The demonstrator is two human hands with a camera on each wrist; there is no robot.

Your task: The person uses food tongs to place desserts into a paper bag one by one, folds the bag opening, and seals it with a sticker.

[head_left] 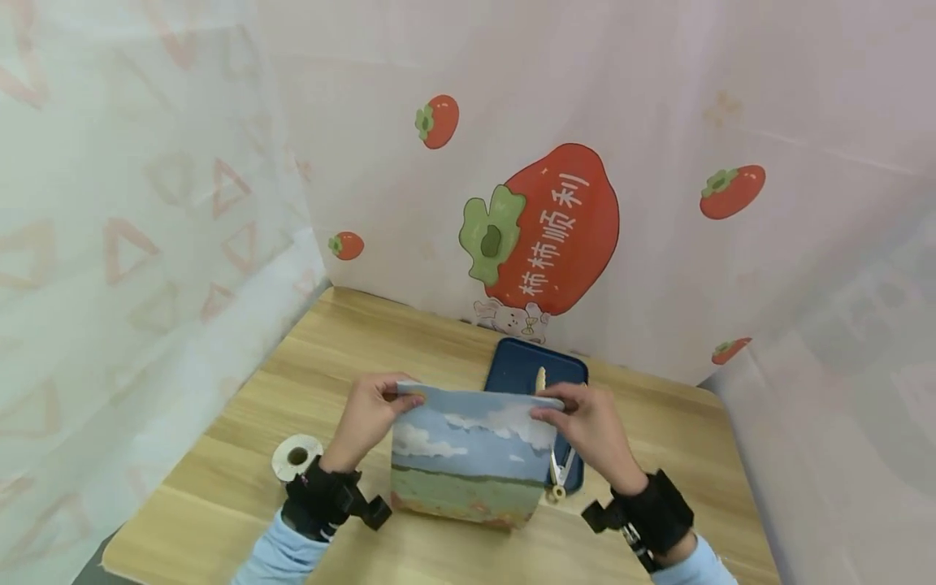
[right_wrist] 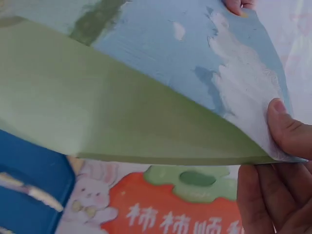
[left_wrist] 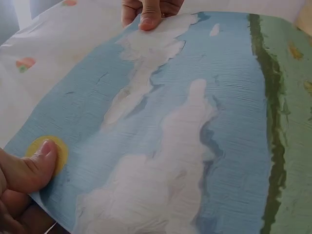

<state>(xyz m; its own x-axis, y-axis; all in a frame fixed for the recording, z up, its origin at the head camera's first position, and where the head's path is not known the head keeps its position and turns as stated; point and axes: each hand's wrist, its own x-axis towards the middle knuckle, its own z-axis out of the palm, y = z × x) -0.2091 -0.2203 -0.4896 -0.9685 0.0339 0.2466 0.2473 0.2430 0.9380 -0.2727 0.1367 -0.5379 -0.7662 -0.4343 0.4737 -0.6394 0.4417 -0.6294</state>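
A paper bag (head_left: 468,451) printed with blue sky, white clouds and a green field stands upright before me. My left hand (head_left: 369,418) pinches its top left corner, thumb in front and fingers behind. In the left wrist view, that thumb lies on a round yellow sticker (left_wrist: 62,157) on the sky print. The top right corner is pinched by my right hand (head_left: 591,424) between thumb and fingers. A plain green side panel (right_wrist: 131,112) of the bag shows in the right wrist view. The bag's back face is hidden.
A dark blue tray (head_left: 515,361) lies behind the bag, partly covered by it. On it are a cream, ribbed piece (head_left: 540,379) and what looks like scissors (head_left: 561,470). A roll of white labels or tape (head_left: 281,461) lies at the left. A printed curtain (head_left: 380,179) surrounds the table.
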